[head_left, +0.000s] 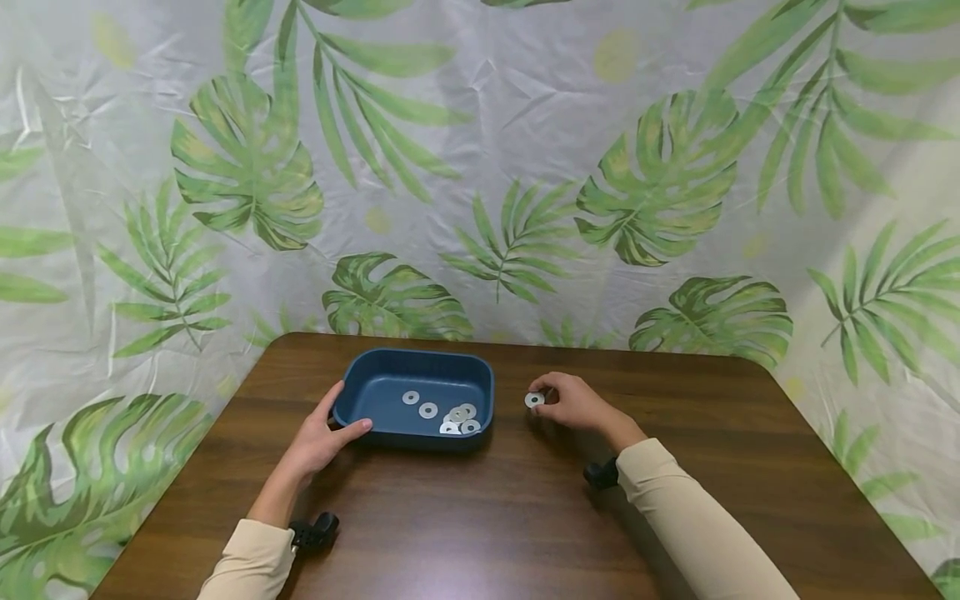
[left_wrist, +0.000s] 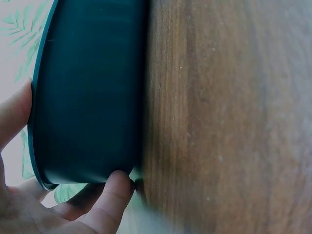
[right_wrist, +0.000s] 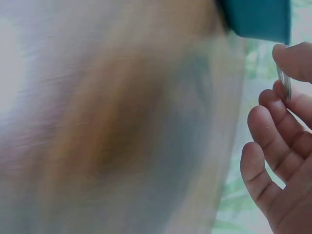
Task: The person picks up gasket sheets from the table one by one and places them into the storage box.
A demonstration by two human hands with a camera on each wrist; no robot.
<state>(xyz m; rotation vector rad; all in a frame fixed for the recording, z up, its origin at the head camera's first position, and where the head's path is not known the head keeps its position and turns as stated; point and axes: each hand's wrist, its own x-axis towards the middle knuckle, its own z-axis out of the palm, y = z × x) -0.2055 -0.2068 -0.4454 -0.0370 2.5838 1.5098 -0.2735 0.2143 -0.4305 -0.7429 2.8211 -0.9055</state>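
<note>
A blue rectangular tub [head_left: 420, 364] stands left of centre on the table. My left hand [head_left: 313, 443] grips its left end, thumb over the rim and fingers along the outside; the left wrist view shows them against the tub wall [left_wrist: 92, 92]. Inside lie several flat metal washers, with a cluster [head_left: 458, 414] in the front right corner and a couple apart from it. Right of the tub, my right hand [head_left: 573, 402] pinches a single washer [head_left: 529, 402] between thumb and index finger. Edge-on in the right wrist view, this washer [right_wrist: 284, 84] has the other fingers loosely curled below it.
Dark wooden table [head_left: 450, 517] extends around the tub and both arms. Behind it hangs a leaf-patterned cloth [head_left: 525, 125]. Each wrist bears a black camera mount, one [head_left: 315, 532] on the left and one [head_left: 600, 475] on the right.
</note>
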